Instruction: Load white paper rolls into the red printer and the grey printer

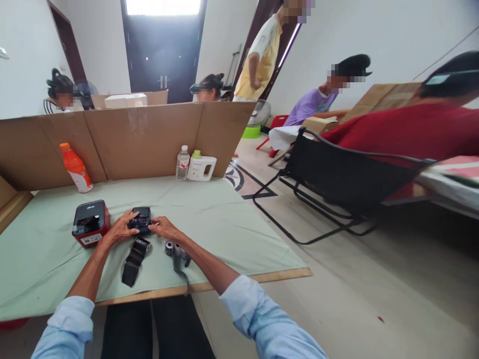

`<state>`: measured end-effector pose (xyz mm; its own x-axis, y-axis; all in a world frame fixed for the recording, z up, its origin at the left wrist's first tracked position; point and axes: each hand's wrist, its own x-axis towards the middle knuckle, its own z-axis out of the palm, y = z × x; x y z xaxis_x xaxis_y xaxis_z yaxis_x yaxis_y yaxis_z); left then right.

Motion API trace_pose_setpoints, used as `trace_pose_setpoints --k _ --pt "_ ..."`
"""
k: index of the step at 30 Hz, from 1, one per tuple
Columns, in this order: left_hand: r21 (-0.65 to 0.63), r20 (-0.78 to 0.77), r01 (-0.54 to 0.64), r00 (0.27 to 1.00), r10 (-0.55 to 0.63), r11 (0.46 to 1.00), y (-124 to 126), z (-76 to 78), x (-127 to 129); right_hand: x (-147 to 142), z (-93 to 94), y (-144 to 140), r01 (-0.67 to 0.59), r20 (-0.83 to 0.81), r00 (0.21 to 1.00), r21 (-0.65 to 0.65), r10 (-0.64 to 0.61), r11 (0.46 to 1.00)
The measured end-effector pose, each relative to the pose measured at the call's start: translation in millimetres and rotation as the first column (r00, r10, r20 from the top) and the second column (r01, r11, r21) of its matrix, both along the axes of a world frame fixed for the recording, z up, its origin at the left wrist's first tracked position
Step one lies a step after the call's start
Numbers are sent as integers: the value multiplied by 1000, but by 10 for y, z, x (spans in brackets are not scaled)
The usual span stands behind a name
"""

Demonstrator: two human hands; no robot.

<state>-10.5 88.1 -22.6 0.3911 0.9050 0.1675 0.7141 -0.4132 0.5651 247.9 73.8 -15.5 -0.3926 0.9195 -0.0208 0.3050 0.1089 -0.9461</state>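
Note:
A small black cartridge-like part (140,219) lies on the pale green table cover (224,224), and both my hands grip it. My left hand (119,229) clasps its left side, my right hand (163,228) its right side. Just below the hands lies a black ribbon roll (134,253) with a loose strip unwound toward me. To the right of it sit two small grey spools (176,250) with a dark strip trailing off. A red and black label printer (90,223) stands left of my left hand.
An orange bottle (76,167), a clear water bottle (182,163) and a white jug (202,167) stand against a cardboard screen (142,137) at the table's far edge. A black folding chair (337,179) stands on the floor at the right. Several people sit or stand beyond.

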Motion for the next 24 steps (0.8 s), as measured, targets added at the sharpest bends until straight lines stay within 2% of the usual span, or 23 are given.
trace_pose_setpoints --k 4,9,15,24 --pt "14 38 -48 998 47 999 -61 -91 56 16 -35 -3 -52 -91 995 -44 48 998" --pt "53 86 -78 994 73 996 -112 -187 117 11 -90 66 -107 -90 991 -45 103 993" --pt "70 44 -87 995 84 994 -123 -183 107 5 -167 111 -81 9 997 72 80 994" --pt "93 19 -85 996 83 992 -116 -168 130 -11 -221 149 -80 -7 997 50 81 996"
